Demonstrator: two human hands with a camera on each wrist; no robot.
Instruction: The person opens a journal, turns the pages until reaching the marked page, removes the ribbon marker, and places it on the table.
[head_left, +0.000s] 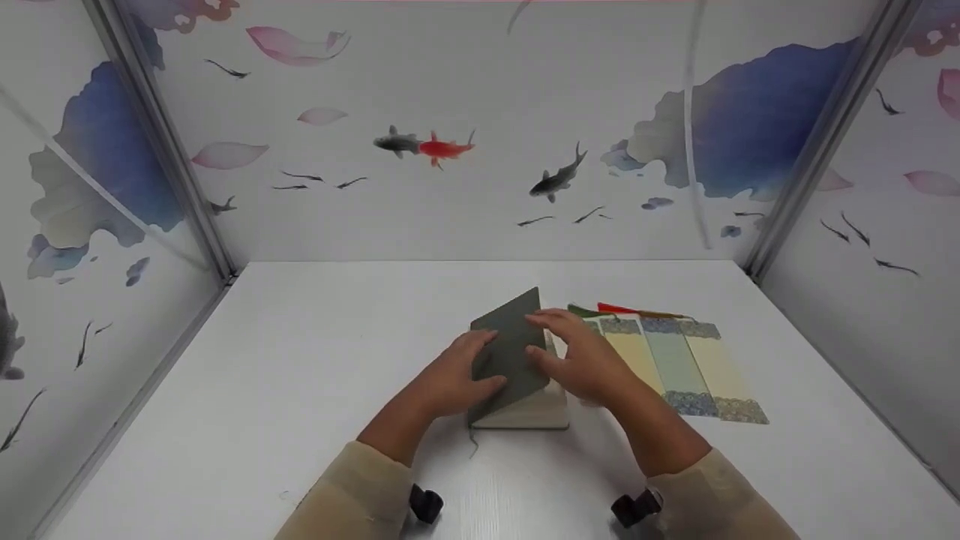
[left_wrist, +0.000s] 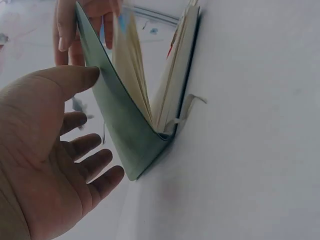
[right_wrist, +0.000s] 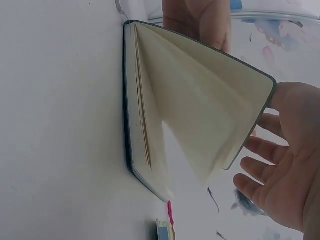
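A notebook (head_left: 510, 360) with a grey-green cover lies on the white table, its front cover tilted up and cream pages (right_wrist: 195, 105) fanned beneath it. A thin ribbon marker (left_wrist: 191, 102) trails from its near end. My left hand (head_left: 456, 375) rests against the outside of the raised cover, thumb touching it and the other fingers loosely spread. At the cover's free edge, my right hand (head_left: 581, 356) touches the outer side with thumb and fingertips. Its fingers look relaxed in the right wrist view, not curled round the cover.
Right of the notebook lie several pastel bookmarks (head_left: 679, 367) with patterned ends and tassels, one tassel red (head_left: 619, 308). White panels (head_left: 465, 217) printed with fish and petals stand around the table (head_left: 300, 390). Black straps' ends (head_left: 426, 504) hang by the sleeves.
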